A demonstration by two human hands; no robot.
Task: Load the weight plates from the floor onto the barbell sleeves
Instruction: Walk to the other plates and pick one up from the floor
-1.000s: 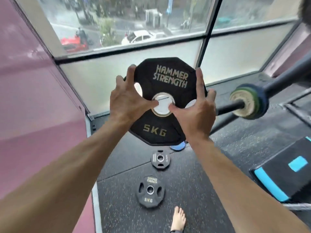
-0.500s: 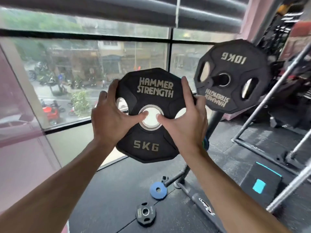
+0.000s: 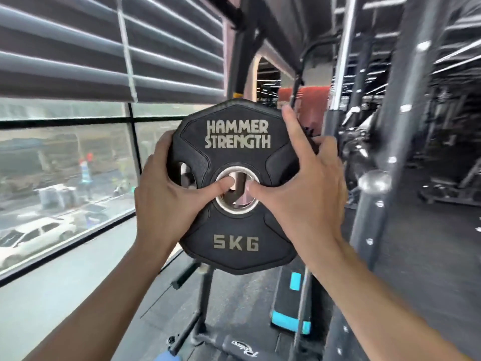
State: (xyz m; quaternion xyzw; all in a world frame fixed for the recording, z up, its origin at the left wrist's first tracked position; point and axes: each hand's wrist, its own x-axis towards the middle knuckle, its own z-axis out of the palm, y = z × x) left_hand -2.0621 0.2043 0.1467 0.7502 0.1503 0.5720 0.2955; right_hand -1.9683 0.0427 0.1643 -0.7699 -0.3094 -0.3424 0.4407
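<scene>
At chest height in the middle of the view, a black weight plate (image 3: 238, 225) is held upright, facing the camera, with "HAMMER STRENGTH" across its upper half and "5KG" below its steel-ringed centre hole. Both hands are clamped on it from opposite sides. The left hand (image 3: 166, 201) wraps the plate's left edge, fingers curled behind, thumb laid across the face with its tip at the centre hole. The right hand (image 3: 304, 188) grips the right edge, index finger stretched up along the rim, thumb pointing in toward the same hole, so the two thumbs nearly meet. Through the hole a dark bar-like shape shows, too blurred to identify. Behind the plate to the left is a window (image 3: 65, 178) under half-lowered grey blinds (image 3: 104, 48), with a street and a white car beyond. To the right stand the dark uprights of a rack (image 3: 374, 204). Low down, past the plate, a black stand base (image 3: 203, 308) rests on the dark floor, with a black and blue step platform (image 3: 291, 303) just right of it.
</scene>
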